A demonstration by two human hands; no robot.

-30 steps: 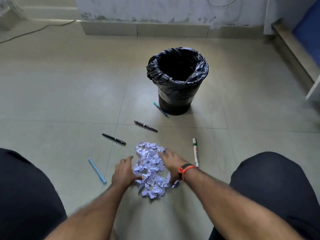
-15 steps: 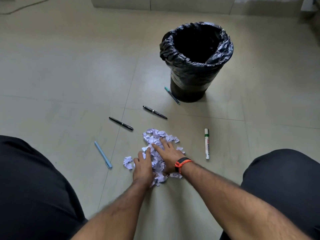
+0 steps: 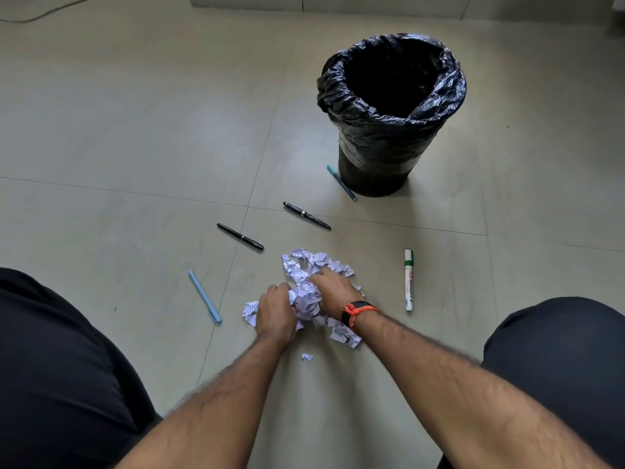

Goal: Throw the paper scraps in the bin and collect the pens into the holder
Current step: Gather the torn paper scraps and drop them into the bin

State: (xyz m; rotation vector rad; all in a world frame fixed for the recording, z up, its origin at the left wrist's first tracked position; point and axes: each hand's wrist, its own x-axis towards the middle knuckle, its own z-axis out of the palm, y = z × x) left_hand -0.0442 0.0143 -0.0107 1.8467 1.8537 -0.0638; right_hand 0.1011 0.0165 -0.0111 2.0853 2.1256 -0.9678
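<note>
Looks straight down on a beige tiled floor (image 3: pixel 135 130) from between two knees (image 3: pixel 50 367) in dark trousers. Shows the left hand (image 3: pixel 275 311) and the right hand (image 3: pixel 333 292) low in the middle, closing in from either side on a heap of crumpled white paper scraps (image 3: pixel 306 299) lying on the floor. Finds each grip clamped on the paper, fingers curled into the heap and a wad bunched up between the two hands. Shows more scraps spread beyond the fingers and beside the right wrist, plus one small stray scrap (image 3: pixel 307 356) alone on the floor, closer to the body. Marks the right wrist with an orange band (image 3: pixel 358 311). Places a white whiteboard marker (image 3: pixel 408 280) with a green cap just right of the heap, and a light blue pen (image 3: pixel 204 296) to its left. Sets a nearer black pen (image 3: pixel 240 236) and a farther black pen (image 3: pixel 306 215) beyond the heap, apart from each other. Puts a teal pen (image 3: pixel 341 182) right at the foot of the bin (image 3: pixel 389 143), upright, open-topped and lined with a black plastic bag, well beyond the hands and to the right.
</note>
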